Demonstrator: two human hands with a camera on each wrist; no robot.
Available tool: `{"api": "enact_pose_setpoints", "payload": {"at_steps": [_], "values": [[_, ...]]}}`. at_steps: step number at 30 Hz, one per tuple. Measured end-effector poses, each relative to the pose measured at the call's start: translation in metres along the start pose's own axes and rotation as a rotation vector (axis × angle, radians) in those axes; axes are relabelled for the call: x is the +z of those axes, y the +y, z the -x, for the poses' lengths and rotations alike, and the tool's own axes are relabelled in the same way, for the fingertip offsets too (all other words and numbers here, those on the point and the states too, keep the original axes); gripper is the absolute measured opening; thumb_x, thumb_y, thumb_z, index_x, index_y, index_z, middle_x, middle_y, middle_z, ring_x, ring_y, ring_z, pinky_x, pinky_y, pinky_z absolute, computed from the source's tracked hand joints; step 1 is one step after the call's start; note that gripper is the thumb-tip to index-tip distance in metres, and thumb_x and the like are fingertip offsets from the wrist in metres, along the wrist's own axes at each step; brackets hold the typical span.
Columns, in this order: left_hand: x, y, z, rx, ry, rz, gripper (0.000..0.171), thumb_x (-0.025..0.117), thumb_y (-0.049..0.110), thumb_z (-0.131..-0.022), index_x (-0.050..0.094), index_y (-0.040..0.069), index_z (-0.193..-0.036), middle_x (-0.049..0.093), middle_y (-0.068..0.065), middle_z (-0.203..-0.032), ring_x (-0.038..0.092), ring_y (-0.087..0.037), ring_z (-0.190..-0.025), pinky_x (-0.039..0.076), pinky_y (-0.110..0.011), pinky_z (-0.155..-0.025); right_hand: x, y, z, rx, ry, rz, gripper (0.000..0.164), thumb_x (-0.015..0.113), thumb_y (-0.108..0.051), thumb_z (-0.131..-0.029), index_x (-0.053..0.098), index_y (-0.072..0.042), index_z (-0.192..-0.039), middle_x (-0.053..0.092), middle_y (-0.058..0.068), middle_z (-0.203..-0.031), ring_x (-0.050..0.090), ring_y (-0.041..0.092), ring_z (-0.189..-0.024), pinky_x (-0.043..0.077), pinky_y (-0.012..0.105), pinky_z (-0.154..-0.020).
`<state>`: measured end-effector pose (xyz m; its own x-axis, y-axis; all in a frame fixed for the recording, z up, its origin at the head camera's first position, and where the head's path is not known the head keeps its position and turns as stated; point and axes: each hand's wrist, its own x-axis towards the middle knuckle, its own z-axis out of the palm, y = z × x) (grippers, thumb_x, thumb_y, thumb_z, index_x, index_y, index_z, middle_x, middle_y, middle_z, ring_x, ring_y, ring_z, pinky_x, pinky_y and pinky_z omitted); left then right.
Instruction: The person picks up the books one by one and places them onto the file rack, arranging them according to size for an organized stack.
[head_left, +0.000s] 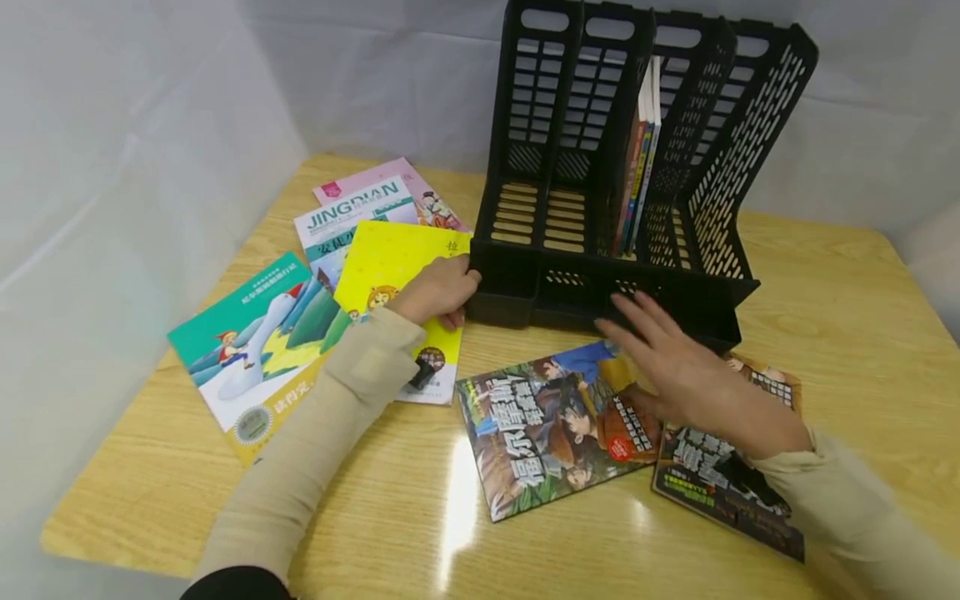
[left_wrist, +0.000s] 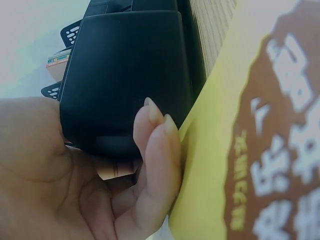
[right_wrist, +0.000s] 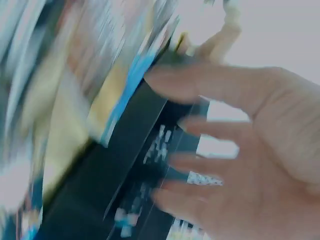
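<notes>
My left hand (head_left: 438,290) grips the front left corner of a black file rack (head_left: 510,287), its fingers bent against the plastic. In the left wrist view, the fingertips (left_wrist: 168,125) lie on the smooth black end of the rack (left_wrist: 130,60), right beside a yellow book (left_wrist: 207,170). Fingers spread, my right hand (head_left: 690,387) hovers before the rack's front ledge, over the right end of a comic-style book (head_left: 540,425). Partly under that forearm lies a darker book (head_left: 720,492). The right wrist view is motion-blurred and has nothing between the fingers.
Thin books (head_left: 637,158) stand upright in a middle slot of the rack. Left on the wooden table (head_left: 150,475), a green book (head_left: 270,333), a JINGDIAN book (head_left: 352,208) and a pink book (head_left: 423,187) lie fanned out. White sheeting (head_left: 150,125) hangs behind.
</notes>
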<state>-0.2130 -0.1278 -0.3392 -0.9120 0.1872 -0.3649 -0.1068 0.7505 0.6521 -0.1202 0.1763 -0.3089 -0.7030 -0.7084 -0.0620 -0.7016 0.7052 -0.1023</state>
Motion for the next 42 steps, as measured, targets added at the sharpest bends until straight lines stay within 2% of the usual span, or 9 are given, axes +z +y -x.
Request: {"api": "enact_pose_setpoints", "payload": {"at_steps": [5,10,13,17,23,25,32,38,42], "values": [[-0.002,0.000,-0.001,-0.004,0.005,0.002,0.048,0.036,0.029,-0.104,0.038,-0.001,-0.141,0.060,-0.015,-0.070,0.062,-0.023,-0.052,0.056,-0.030,-0.052,0.014,-0.028,0.006,-0.101,-0.274,-0.097,0.096,0.076,-0.001,-0.077,0.022,-0.018,-0.154,0.008,0.017,-0.160,0.015,0.045,-0.142,0.048,0.054,-0.092],[-0.002,0.001,0.000,0.004,0.003,0.001,0.046,0.036,0.029,-0.104,0.040,-0.001,-0.139,0.060,-0.015,-0.070,0.062,-0.023,-0.052,0.056,-0.030,-0.052,0.018,-0.042,0.006,-0.056,-0.447,-0.151,0.098,0.066,0.010,-0.078,0.016,-0.025,-0.155,-0.001,0.014,-0.161,0.003,0.041,-0.145,0.023,0.065,-0.108],[-0.001,0.001,0.001,0.004,0.006,-0.005,0.048,0.036,0.029,-0.104,0.038,-0.001,-0.141,0.061,-0.014,-0.070,0.062,-0.023,-0.052,0.056,-0.030,-0.052,0.017,-0.049,0.006,-0.035,-0.498,-0.140,0.100,0.068,0.007,-0.078,0.014,-0.026,-0.156,-0.003,0.015,-0.161,-0.001,0.042,-0.145,0.021,0.067,-0.108],[0.000,0.001,0.000,0.007,0.008,-0.007,0.049,0.036,0.029,-0.103,0.037,-0.001,-0.142,0.061,-0.015,-0.069,0.062,-0.024,-0.052,0.055,-0.030,-0.052,0.020,-0.054,0.006,-0.052,-0.469,-0.112,0.098,0.071,0.002,-0.079,0.015,-0.022,-0.156,0.001,0.021,-0.159,0.002,0.044,-0.145,0.015,0.068,-0.109],[-0.001,0.000,-0.001,-0.003,0.006,-0.007,0.050,0.036,0.029,-0.103,0.036,-0.001,-0.143,0.061,-0.015,-0.070,0.062,-0.023,-0.052,0.055,-0.030,-0.052,0.024,-0.058,0.005,-0.035,-0.431,-0.085,0.094,0.067,0.010,-0.079,0.017,-0.016,-0.155,0.005,0.025,-0.158,0.004,0.044,-0.144,0.011,0.068,-0.110],[-0.001,0.000,-0.001,-0.004,0.003,-0.002,0.050,0.036,0.029,-0.103,0.035,-0.002,-0.143,0.061,-0.015,-0.070,0.062,-0.023,-0.052,0.055,-0.030,-0.052,0.024,-0.058,0.006,-0.032,-0.420,-0.085,0.092,0.064,0.012,-0.081,0.017,-0.014,-0.155,0.004,0.027,-0.157,0.004,0.045,-0.144,0.012,0.068,-0.110],[-0.002,0.001,0.001,-0.002,0.002,0.019,0.046,0.037,0.029,-0.103,0.041,-0.001,-0.137,0.061,-0.015,-0.071,0.062,-0.023,-0.052,0.056,-0.030,-0.053,0.032,-0.053,0.014,-0.108,-0.254,-0.056,0.064,0.050,-0.001,-0.098,0.020,-0.009,-0.154,0.007,0.031,-0.155,0.008,0.049,-0.141,0.036,0.062,-0.102],[-0.002,0.000,0.001,0.000,0.000,0.027,0.046,0.037,0.029,-0.103,0.041,-0.001,-0.138,0.061,-0.015,-0.071,0.061,-0.023,-0.052,0.056,-0.030,-0.053,0.030,-0.052,0.016,-0.126,-0.253,-0.033,0.068,0.048,0.008,-0.096,0.021,-0.012,-0.154,0.008,0.031,-0.155,0.009,0.049,-0.141,0.043,0.059,-0.096],[-0.001,0.000,0.000,-0.001,-0.006,0.023,0.049,0.037,0.029,-0.103,0.037,-0.001,-0.142,0.060,-0.015,-0.071,0.061,-0.023,-0.052,0.055,-0.029,-0.053,0.030,-0.052,0.014,-0.122,-0.253,-0.063,0.066,0.048,0.007,-0.096,0.022,-0.012,-0.154,0.009,0.033,-0.154,0.011,0.052,-0.140,0.040,0.063,-0.097]]}}
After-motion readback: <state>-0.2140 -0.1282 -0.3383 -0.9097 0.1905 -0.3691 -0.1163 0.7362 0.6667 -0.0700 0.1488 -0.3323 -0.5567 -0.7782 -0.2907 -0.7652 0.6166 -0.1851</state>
